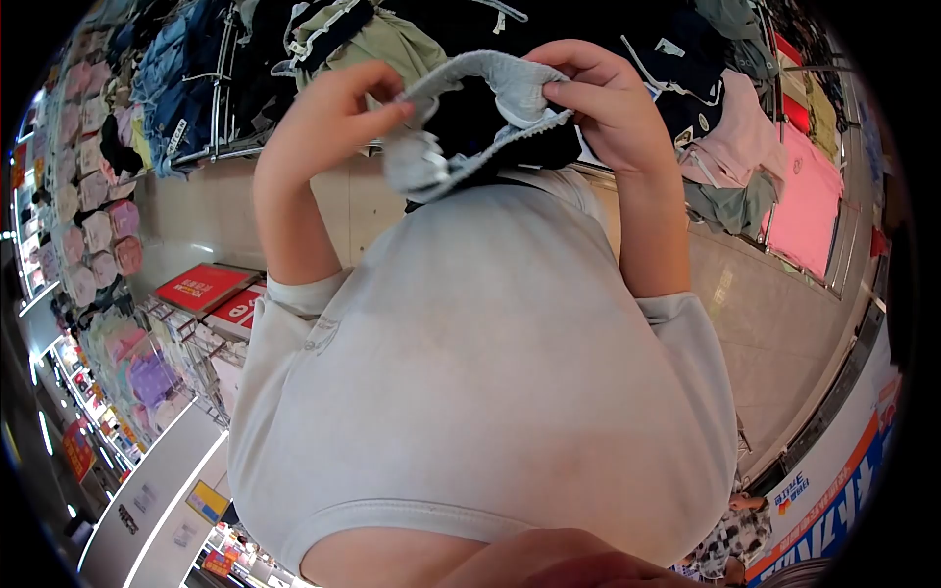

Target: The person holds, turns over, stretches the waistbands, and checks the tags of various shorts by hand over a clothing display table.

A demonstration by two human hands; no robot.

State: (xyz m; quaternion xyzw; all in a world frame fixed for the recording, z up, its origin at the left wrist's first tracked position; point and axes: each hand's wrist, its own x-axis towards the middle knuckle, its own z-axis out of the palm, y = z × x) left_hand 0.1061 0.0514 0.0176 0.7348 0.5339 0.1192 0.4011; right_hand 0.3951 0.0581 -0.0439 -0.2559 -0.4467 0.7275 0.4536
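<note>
The head view looks down past the wearer's pale grey T-shirt point(480, 343) to two bare hands raised in front of the chest in a clothing shop. Between them is a light grey garment point(477, 63), its gathered, ribbed band spread into an open loop with dark cloth visible through the middle; its lower left part is blurred. The left hand point(377, 103) pinches the loop's left side between thumb and bent fingers. The right hand point(593, 93) grips the opposite edge, thumb in front and fingers behind. Just beyond the loop, an olive-green garment point(407, 44) lies among dark clothes. To the right, a pale pink garment point(740, 132) lies near a brighter pink garment point(804, 211). To the left, blue denim clothes point(176, 78) hang by a metal rack point(223, 78), with a red sign point(204, 284) below, near the tiled floor point(196, 220).
</note>
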